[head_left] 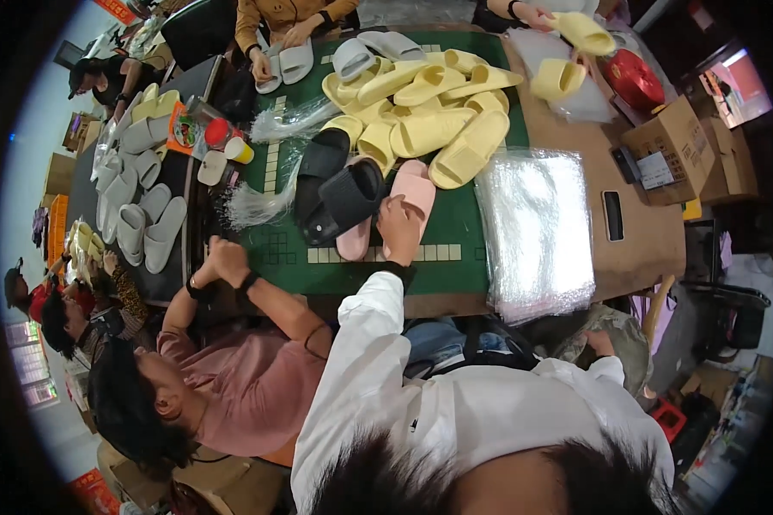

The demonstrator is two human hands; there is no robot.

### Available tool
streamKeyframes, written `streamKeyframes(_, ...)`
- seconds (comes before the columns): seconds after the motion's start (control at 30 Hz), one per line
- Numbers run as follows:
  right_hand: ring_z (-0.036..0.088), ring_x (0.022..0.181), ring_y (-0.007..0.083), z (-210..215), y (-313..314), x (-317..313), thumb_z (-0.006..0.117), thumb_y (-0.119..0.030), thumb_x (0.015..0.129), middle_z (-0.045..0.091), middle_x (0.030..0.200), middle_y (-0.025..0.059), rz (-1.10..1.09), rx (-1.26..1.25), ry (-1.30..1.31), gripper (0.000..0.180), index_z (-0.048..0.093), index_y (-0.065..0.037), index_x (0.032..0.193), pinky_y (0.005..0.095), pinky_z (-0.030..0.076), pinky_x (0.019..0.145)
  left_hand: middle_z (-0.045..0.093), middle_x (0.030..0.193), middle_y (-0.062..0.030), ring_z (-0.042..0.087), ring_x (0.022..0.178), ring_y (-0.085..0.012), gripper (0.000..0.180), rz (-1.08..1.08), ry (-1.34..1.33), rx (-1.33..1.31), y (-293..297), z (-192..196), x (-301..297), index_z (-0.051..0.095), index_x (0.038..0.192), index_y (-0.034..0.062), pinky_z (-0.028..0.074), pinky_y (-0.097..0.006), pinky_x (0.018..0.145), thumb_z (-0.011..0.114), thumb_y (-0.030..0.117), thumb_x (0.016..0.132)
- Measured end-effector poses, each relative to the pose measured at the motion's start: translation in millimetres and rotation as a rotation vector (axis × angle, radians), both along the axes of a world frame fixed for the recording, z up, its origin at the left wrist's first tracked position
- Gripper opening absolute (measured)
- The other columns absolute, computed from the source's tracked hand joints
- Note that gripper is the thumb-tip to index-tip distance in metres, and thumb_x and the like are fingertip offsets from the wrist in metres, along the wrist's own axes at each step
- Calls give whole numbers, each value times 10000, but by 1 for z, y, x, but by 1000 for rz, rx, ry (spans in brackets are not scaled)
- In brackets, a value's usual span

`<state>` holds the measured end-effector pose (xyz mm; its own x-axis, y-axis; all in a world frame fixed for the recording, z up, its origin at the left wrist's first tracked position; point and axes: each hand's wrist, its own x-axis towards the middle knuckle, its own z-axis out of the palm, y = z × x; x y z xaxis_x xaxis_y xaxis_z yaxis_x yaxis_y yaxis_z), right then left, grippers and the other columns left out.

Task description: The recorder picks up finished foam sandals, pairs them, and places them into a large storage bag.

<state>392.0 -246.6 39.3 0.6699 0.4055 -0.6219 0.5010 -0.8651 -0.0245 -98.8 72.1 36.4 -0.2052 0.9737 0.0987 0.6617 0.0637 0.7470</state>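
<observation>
The pink slipper is taken as landmark. It is seen lying on the green mat, sole down, with the toe strap directed away from the wearer. The left hand is placed against it, with fingers bent at its near left part; whether it is clamped on the slipper or merely laid there cannot be told. The right hand is seen only in part, low and to the right of the pink slipper, near a khaki cloth; its finger state cannot be told. The two hands are held well apart.

Just left of the pink slipper, a black slipper is noted, by which a second pink slipper is partly covered. Beyond the pink slipper, a heap of yellow slippers is piled. To its right, a stack of clear plastic bags is laid across the mat's edge; farther right, a phone and a cardboard box are observed.

Left of the pink slipper, a co-worker's hands are brought together. Farther left, grey slippers are set on a dark table. Well beyond it, other grey slippers are touched by another person's hands.
</observation>
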Motion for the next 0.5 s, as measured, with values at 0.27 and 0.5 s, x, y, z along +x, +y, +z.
streamKeyframes(0.27,567,846,444,-48,-34,43,595,-249,727,590,877,293,215,48,-230,305,628,45,798,474,456,740,493,1053,-171,471,996,-336,403,572,375,378,27,46,-67,438,1117,46,356,-425,840,568,193,764)
streamKeyframes(0.5,562,850,436,18,47,-30,542,-244,778,604,899,255,200,178,-345,281,619,7,878,473,456,736,471,1161,-314,493,1015,-447,843,375,-149,-296,61,38,-105,188,1345,2,380,-428,908,666,297,716)
